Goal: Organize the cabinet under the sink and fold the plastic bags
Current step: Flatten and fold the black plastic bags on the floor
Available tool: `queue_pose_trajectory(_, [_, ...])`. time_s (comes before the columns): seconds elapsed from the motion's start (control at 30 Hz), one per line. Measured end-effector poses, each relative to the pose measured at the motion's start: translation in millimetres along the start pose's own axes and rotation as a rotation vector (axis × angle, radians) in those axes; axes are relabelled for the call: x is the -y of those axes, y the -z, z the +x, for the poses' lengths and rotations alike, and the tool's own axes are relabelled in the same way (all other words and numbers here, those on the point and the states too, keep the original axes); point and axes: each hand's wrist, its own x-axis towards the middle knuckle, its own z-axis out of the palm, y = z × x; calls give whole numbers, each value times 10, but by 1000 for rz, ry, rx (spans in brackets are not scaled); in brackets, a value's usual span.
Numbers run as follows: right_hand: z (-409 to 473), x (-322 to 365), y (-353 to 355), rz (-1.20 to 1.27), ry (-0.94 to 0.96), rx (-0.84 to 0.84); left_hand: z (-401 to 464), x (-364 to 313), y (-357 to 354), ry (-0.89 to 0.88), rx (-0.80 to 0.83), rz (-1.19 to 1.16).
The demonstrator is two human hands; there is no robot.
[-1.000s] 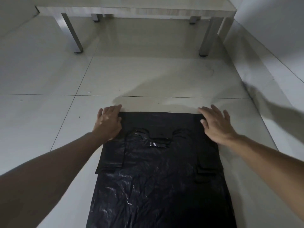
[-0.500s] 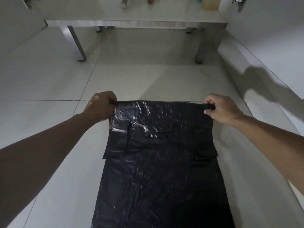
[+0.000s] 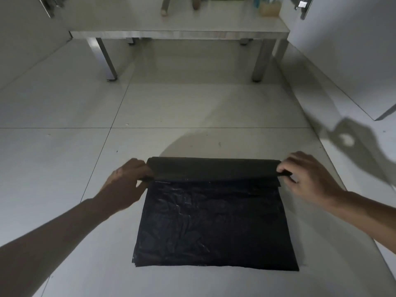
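Note:
A black plastic bag (image 3: 214,224) lies flat on the pale tiled floor in front of me. Its far end is lifted and curled over toward me, forming a rolled fold along the top edge. My left hand (image 3: 126,181) pinches the left corner of that folded end. My right hand (image 3: 308,174) pinches the right corner, fingers curled round the edge. The bag's handles are hidden under the fold.
A low metal-legged table (image 3: 180,34) stands at the far end with bottles and other items on top. A white cabinet panel (image 3: 342,61) runs along the right side. Pale floor tiles (image 3: 64,168) surround the bag.
Both hands went from lying flat on the bag's far corners to pinching them, then lifted that end and brought it over toward me, covering the handles.

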Motion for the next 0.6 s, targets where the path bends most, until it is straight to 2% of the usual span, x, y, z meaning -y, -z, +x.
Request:
queue_pose_trajectory(0.2, [-269,84,-169,17,63,133,-212,-72,-189,33,53,-14])
queue_pose_trajectory(0.3, [-337,97,-197,22,-13,285,-251,-128,-276,258,131,-136])
queue_pose_trajectory(0.37, [-303,178,-179,164,-245,311,-198,-207,-274,529,84,-389])
queue_pose_trajectory(0.43, [-168,283,-147,413,-636,210,-50,-328,-199,876,84,-616])
queue_pose_trajectory(0.47, [-90,314,-154,535,-828,187,31,-373,-163,994,105,-720])
queue_pose_trajectory(0.53, [20,334,-200,735,-1048,221,169,-464,-86,1081,97,-905])
queue_pose_trajectory(0.6, [89,407,-203,820,-1077,246,245,-510,-72,1110,61,-1004])
